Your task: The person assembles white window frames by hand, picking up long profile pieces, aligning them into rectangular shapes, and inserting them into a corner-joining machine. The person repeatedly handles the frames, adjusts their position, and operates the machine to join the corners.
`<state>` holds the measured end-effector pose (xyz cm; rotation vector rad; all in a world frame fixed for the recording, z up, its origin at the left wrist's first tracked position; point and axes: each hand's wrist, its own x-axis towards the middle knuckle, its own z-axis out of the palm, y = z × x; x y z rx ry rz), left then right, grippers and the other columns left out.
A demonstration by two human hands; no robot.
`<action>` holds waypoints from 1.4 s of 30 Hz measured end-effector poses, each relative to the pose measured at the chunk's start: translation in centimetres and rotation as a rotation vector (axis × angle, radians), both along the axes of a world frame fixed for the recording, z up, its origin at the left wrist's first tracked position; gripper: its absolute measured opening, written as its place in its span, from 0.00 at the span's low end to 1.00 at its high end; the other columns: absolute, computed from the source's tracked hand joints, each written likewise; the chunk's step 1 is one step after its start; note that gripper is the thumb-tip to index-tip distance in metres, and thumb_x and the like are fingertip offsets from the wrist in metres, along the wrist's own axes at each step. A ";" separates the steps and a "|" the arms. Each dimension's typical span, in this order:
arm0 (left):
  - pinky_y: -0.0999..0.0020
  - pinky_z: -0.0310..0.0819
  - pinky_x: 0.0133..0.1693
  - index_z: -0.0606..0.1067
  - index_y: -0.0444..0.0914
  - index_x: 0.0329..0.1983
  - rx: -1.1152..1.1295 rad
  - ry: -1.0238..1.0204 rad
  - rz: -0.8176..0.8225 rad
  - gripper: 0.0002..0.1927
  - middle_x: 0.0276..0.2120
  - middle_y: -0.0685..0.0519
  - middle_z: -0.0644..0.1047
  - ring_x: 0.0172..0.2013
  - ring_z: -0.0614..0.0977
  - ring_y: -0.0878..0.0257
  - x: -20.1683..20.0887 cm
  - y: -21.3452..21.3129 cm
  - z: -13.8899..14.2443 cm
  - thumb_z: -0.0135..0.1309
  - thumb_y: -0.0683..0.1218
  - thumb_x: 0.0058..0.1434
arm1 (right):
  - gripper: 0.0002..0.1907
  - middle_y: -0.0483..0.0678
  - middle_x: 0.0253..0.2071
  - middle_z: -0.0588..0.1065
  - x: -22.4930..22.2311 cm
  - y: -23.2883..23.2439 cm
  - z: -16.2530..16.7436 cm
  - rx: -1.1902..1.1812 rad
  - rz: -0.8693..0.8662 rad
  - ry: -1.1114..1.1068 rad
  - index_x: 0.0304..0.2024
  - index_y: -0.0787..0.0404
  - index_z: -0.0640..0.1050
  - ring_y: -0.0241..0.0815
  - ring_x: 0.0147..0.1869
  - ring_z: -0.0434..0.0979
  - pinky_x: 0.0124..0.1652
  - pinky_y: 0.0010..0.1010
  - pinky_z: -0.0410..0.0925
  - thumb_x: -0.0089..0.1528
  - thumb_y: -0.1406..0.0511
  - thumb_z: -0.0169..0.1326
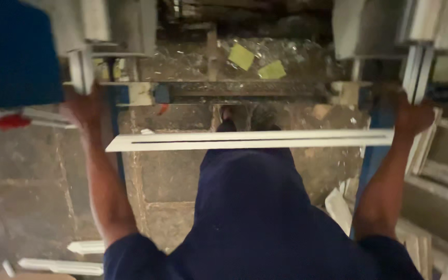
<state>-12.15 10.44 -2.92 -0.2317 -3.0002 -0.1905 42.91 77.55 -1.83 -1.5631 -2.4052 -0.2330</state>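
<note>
Nearest the camera, at the bottom centre of the frame, is the person's dark blue shirt (250, 228), with both bare forearms running up and outward from it. Below the arms, in the lower left, loose white strips (60, 266) lie on the rough stone floor (37, 176); in the lower right, more white mouldings (442, 207) are stacked along the edge.

Across the middle of the frame lies a long white strip (250, 140), level and crosswise, with a dark groove along its length. Its right end meets the right hand (413, 115); its left end stops short of the left hand (83, 106), so it seems to be carried from the right side or rested on something hidden under it. Just past the strip, at centre, the person's feet (247, 120) show on the floor.

The left hand, middle left, is closed round an upright white piece (81, 70), fingers wrapped about it, likely to steady it against the frame. The right hand, middle right, grips near upright white slats (417, 72); motion blur means I cannot tell how its fingers lie.

Beyond the hands a dark metal bar (234, 88) runs crosswise on blue posts (379, 119). Farther up, two yellow-green scraps (255, 62) lie among debris. A blurred blue shape (14, 52) fills the upper left.
</note>
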 end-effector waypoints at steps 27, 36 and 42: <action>0.46 0.73 0.40 0.76 0.34 0.47 0.422 0.178 -0.076 0.27 0.38 0.39 0.80 0.39 0.81 0.38 4.0 -0.3 1.0 0.67 0.58 0.58 | 0.51 0.72 0.54 0.75 2.8 -2.2 -0.9 -0.351 -0.235 0.115 0.56 0.71 0.79 0.75 0.60 0.73 0.59 0.61 0.64 0.61 0.29 0.59; 0.41 0.69 0.42 0.76 0.38 0.47 0.222 0.032 0.122 0.28 0.35 0.41 0.81 0.39 0.81 0.38 18.1 -11.6 2.1 0.67 0.63 0.58 | 0.25 0.64 0.38 0.79 17.6 -12.0 0.1 -0.196 -0.048 0.163 0.38 0.75 0.79 0.62 0.37 0.79 0.38 0.51 0.71 0.60 0.55 0.67; 0.42 0.68 0.43 0.75 0.38 0.45 0.100 -0.007 0.274 0.29 0.36 0.39 0.80 0.39 0.79 0.36 31.9 -18.1 -0.4 0.70 0.63 0.56 | 0.23 0.64 0.37 0.79 28.6 -18.5 -1.6 -0.223 0.051 0.203 0.41 0.76 0.78 0.61 0.41 0.79 0.42 0.50 0.71 0.62 0.59 0.65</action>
